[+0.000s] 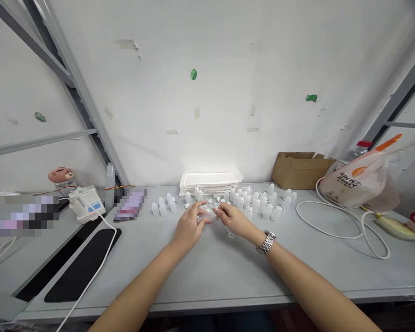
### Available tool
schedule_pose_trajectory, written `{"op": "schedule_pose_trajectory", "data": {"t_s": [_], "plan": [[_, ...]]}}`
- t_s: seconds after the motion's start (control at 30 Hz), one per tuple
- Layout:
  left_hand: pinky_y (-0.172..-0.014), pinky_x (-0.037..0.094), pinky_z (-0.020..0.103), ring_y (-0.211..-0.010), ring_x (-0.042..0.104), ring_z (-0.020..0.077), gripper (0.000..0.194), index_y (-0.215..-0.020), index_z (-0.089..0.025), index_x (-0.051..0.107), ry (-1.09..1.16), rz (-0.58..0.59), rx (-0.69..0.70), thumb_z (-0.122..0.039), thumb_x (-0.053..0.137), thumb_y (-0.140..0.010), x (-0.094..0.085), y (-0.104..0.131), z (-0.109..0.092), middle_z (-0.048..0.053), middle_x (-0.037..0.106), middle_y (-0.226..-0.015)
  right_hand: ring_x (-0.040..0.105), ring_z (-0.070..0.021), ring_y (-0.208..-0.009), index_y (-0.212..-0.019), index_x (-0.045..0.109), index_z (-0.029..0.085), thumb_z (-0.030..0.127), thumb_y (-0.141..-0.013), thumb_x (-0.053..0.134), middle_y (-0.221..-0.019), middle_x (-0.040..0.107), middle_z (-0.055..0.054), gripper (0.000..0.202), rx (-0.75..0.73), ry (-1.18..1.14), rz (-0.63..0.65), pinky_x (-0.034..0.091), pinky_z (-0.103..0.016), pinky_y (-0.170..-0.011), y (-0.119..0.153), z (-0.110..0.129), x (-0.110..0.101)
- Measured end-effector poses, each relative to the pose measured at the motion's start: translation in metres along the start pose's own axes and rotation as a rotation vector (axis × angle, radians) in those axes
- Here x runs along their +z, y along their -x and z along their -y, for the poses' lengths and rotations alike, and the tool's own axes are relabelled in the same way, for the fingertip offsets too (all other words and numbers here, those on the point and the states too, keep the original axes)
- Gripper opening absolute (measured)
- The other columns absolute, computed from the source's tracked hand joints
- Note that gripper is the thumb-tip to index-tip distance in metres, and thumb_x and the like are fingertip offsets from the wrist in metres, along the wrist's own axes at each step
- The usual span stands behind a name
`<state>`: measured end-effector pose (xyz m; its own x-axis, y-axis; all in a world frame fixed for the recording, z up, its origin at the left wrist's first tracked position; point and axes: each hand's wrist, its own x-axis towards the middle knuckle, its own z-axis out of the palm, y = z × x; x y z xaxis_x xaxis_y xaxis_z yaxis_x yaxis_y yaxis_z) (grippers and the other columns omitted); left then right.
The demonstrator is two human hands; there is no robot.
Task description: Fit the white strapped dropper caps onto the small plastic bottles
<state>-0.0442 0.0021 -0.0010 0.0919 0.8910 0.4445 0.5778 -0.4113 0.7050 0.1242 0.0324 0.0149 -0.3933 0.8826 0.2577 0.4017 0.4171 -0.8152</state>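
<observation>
My left hand [189, 225] is closed around a small translucent white plastic bottle [206, 216], which lies tilted toward my right hand. At the bottle's end, my right hand [234, 219] pinches a small white plastic piece; its loop [230, 234] hangs below the fingers. Exactly what sits between those fingertips is partly hidden. Just beyond both hands, several small white caps [212, 202] lie loose. Many similar bottles [256, 203] stand grouped to the right, and a smaller group of bottles [162, 208] stands to the left.
Stacked white trays [210, 179] rest against the wall. At the right are a cardboard box [299, 171], a plastic bag [358, 182] and a looped white cable [327, 235]. A phone [131, 204], a power strip [87, 205] and a black mat [81, 267] lie left.
</observation>
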Motion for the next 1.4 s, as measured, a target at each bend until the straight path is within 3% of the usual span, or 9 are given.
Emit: {"op": "schedule_pose_trajectory", "data": {"t_s": [0.23, 0.33, 0.47, 0.6, 0.7, 0.87, 0.97, 1.2, 1.4], "plan": [[-0.080, 0.042, 0.032, -0.092, 0.055, 0.0209, 0.032, -0.114, -0.021, 0.048, -0.201, -0.026, 0.242, -0.019, 0.047, -0.082, 0.002, 0.002, 0.002, 0.006, 0.063, -0.093, 0.029, -0.0075, -0.037, -0.047, 0.032, 0.021, 0.058, -0.081, 0.036, -0.042, 0.032, 0.005, 0.051, 0.243, -0.285, 0.172, 0.025, -0.025, -0.043, 0.000, 0.004, 0.007], [-0.080, 0.043, 0.032, -0.092, 0.055, 0.0196, 0.039, -0.116, -0.023, 0.045, -0.149, -0.032, 0.146, -0.020, 0.053, -0.078, 0.002, 0.001, 0.001, 0.003, 0.063, -0.092, 0.034, -0.0078, -0.038, -0.047, 0.036, 0.020, 0.058, -0.082, 0.034, -0.041, 0.036, 0.004, 0.053, 0.250, -0.243, 0.160, 0.028, -0.025, -0.044, -0.002, 0.003, 0.004], [-0.072, 0.045, 0.031, -0.074, 0.057, 0.0157, 0.044, -0.118, -0.026, 0.043, -0.014, 0.005, -0.093, -0.022, 0.056, -0.075, 0.002, -0.002, -0.001, -0.001, 0.064, -0.090, 0.046, -0.0112, -0.050, -0.061, 0.047, 0.018, 0.054, -0.084, 0.036, -0.053, 0.050, 0.002, 0.044, 0.076, 0.001, 0.094, 0.034, -0.025, -0.053, -0.002, 0.001, -0.004], [-0.067, 0.045, 0.029, -0.068, 0.056, 0.0140, 0.043, -0.115, -0.025, 0.045, 0.042, 0.027, -0.117, -0.022, 0.057, -0.074, 0.003, -0.003, 0.000, -0.001, 0.063, -0.087, 0.046, -0.0118, -0.054, -0.065, 0.045, 0.020, 0.048, -0.086, 0.037, -0.058, 0.051, 0.002, 0.037, -0.019, 0.083, 0.112, 0.034, -0.025, -0.054, 0.000, 0.000, -0.005], [-0.070, 0.046, 0.030, -0.079, 0.057, 0.0168, 0.040, -0.114, -0.024, 0.047, -0.052, -0.026, -0.018, -0.019, 0.056, -0.075, 0.005, -0.002, 0.003, 0.001, 0.062, -0.088, 0.042, -0.0105, -0.050, -0.059, 0.042, 0.019, 0.047, -0.085, 0.038, -0.053, 0.047, 0.003, 0.039, 0.015, 0.004, 0.099, 0.032, -0.025, -0.052, 0.000, 0.001, 0.000], [-0.073, 0.047, 0.032, -0.089, 0.057, 0.0189, 0.032, -0.114, -0.021, 0.045, -0.311, -0.101, 0.326, -0.016, 0.048, -0.082, 0.006, 0.002, 0.006, 0.005, 0.063, -0.092, 0.022, -0.0059, -0.034, -0.047, 0.033, 0.020, 0.048, -0.084, 0.037, -0.037, 0.031, 0.007, 0.046, 0.362, -0.507, 0.210, 0.021, -0.023, -0.040, 0.000, 0.002, 0.009], [-0.071, 0.046, 0.032, -0.084, 0.057, 0.0198, 0.026, -0.111, -0.019, 0.048, -0.419, -0.137, 0.433, -0.018, 0.045, -0.085, 0.007, 0.004, 0.006, 0.006, 0.064, -0.088, 0.017, -0.0049, -0.031, -0.047, 0.038, 0.019, 0.045, -0.083, 0.041, -0.032, 0.031, 0.008, 0.045, 0.451, -0.712, 0.256, 0.017, -0.023, -0.038, 0.001, 0.003, 0.010], [-0.069, 0.046, 0.028, -0.089, 0.055, 0.0179, 0.033, -0.112, -0.026, 0.054, -0.067, -0.079, 0.083, -0.019, 0.052, -0.079, 0.005, 0.000, -0.001, 0.003, 0.060, -0.093, 0.041, -0.0076, -0.039, -0.055, 0.056, 0.015, 0.059, -0.076, 0.046, -0.046, 0.049, 0.000, 0.050, 0.469, -0.656, 0.056, 0.026, -0.022, -0.041, -0.001, 0.004, -0.001], [-0.069, 0.044, 0.025, -0.088, 0.053, 0.0158, 0.040, -0.120, -0.031, 0.051, 0.215, 0.069, -0.060, -0.024, 0.048, -0.081, 0.005, -0.001, -0.009, 0.004, 0.058, -0.098, 0.032, -0.0049, -0.042, -0.065, 0.060, 0.015, 0.049, -0.067, 0.063, -0.052, 0.046, 0.004, 0.034, 0.564, -0.884, 0.067, 0.025, -0.021, -0.043, -0.003, -0.005, -0.003]]}}
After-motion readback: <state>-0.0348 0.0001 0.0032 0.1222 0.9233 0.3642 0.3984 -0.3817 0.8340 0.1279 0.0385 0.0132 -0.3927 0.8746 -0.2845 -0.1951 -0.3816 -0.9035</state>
